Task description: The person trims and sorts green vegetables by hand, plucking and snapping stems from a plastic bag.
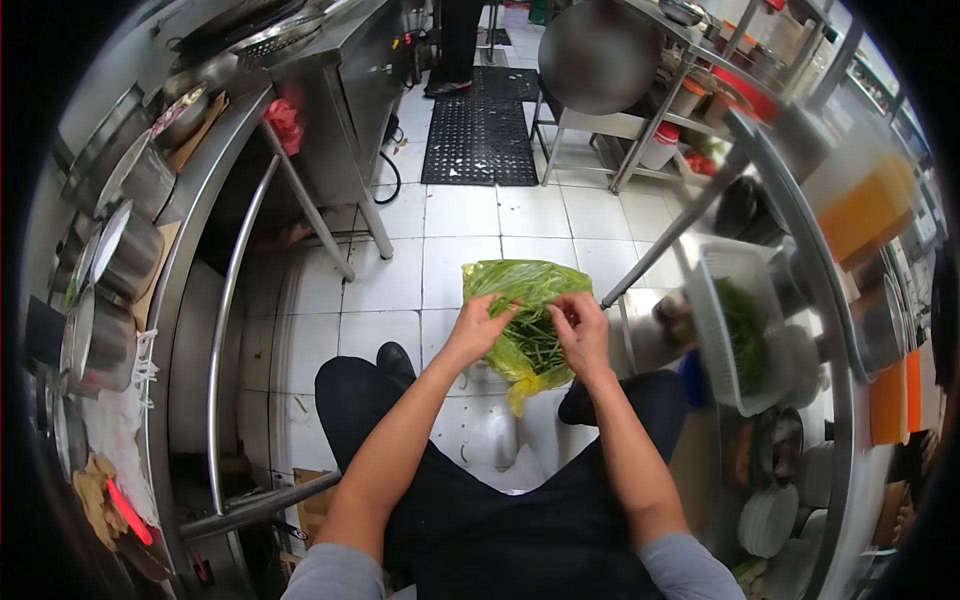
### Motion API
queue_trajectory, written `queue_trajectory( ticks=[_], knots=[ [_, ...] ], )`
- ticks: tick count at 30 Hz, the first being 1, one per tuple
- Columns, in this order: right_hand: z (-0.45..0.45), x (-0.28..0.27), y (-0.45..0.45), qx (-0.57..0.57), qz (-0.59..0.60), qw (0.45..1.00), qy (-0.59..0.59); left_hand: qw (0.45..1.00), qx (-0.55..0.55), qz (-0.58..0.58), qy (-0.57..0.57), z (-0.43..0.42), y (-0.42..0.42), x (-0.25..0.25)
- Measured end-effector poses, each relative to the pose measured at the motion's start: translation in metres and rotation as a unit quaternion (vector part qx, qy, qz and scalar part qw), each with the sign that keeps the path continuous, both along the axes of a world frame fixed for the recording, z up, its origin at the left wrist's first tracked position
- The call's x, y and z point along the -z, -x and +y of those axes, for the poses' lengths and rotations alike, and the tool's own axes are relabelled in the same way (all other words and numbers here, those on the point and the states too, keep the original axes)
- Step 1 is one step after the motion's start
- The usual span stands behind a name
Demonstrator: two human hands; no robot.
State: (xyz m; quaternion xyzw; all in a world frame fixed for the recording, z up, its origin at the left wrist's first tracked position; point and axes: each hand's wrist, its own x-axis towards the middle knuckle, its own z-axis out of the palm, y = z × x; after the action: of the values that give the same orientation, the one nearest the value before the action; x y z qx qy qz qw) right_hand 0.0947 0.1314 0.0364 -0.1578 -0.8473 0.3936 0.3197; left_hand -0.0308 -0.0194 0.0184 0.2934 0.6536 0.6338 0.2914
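A yellow-green plastic bag (528, 272) sits low in front of me between my knees, its top gaping and a yellow knotted corner (520, 395) toward me. Thin green stalks, looking like green beans (535, 343), fill the opening. My left hand (482, 328) is at the bag's left side, with thumb and fingertips closed on the plastic edge. On the other side my right hand (582, 330) bends over the beans, thumb and fingers pinched together. Whatever is in that pinch is too small to make out.
At right, a metal rack (800, 215) holds a white basket (740, 330) of greens and stacked plates (768, 522). Pots (128, 250) line the left steel counter (190, 215). Black mats (480, 140) cover the tiles ahead, where another person's leg (460, 45) shows.
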Motion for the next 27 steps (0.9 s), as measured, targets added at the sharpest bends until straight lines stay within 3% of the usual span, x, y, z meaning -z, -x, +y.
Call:
queue_trajectory(
  ticks=[1,2,4,8,12,14,15,17,19,21,23,25,26,27],
  knots=[
    [-0.002,-0.005,-0.005,0.022,0.001,0.999,0.045,1.000,-0.004,-0.002,0.000,0.005,0.000,0.014],
    [-0.001,0.000,-0.007,0.023,0.011,0.996,0.089,0.993,-0.015,0.118,-0.026,0.013,0.002,0.036],
    [-0.006,-0.007,-0.014,0.019,-0.010,0.993,0.112,0.982,0.018,0.186,-0.021,0.011,-0.011,0.014],
    [-0.005,-0.002,-0.018,-0.006,-0.019,0.983,0.181,0.973,0.058,0.217,0.054,0.011,-0.016,0.010],
    [0.002,-0.014,-0.025,-0.033,-0.075,0.973,0.215,0.967,0.057,0.245,0.030,0.007,-0.003,0.019],
    [0.003,-0.017,-0.026,-0.053,-0.124,0.991,0.024,0.950,0.079,0.297,0.057,0.002,0.002,0.014],
    [0.003,-0.013,-0.025,-0.045,-0.125,0.991,0.028,0.949,0.088,0.296,0.057,0.000,0.003,0.015],
    [-0.001,-0.001,-0.019,-0.035,-0.082,0.991,-0.099,0.934,0.122,0.330,0.066,-0.001,0.005,0.017],
    [-0.004,0.002,-0.012,-0.005,-0.066,0.994,-0.082,0.950,0.134,0.271,0.078,0.000,-0.005,-0.011],
    [-0.001,0.015,-0.003,0.039,-0.029,0.997,-0.067,0.967,0.106,0.146,0.179,0.004,-0.010,-0.030],
    [0.004,0.029,0.002,0.050,-0.005,0.996,-0.078,0.971,0.113,0.147,0.153,0.004,-0.006,-0.012],
    [0.011,0.032,0.003,0.111,-0.007,0.992,-0.062,0.987,0.107,0.068,0.095,-0.002,-0.002,-0.004],
    [0.019,0.031,-0.003,0.057,-0.053,0.997,-0.010,0.988,0.106,0.068,0.094,-0.005,0.002,0.000],
    [0.018,0.025,-0.006,0.053,-0.051,0.997,-0.011,0.992,0.079,-0.023,0.099,-0.007,0.006,-0.004]
  ],
)
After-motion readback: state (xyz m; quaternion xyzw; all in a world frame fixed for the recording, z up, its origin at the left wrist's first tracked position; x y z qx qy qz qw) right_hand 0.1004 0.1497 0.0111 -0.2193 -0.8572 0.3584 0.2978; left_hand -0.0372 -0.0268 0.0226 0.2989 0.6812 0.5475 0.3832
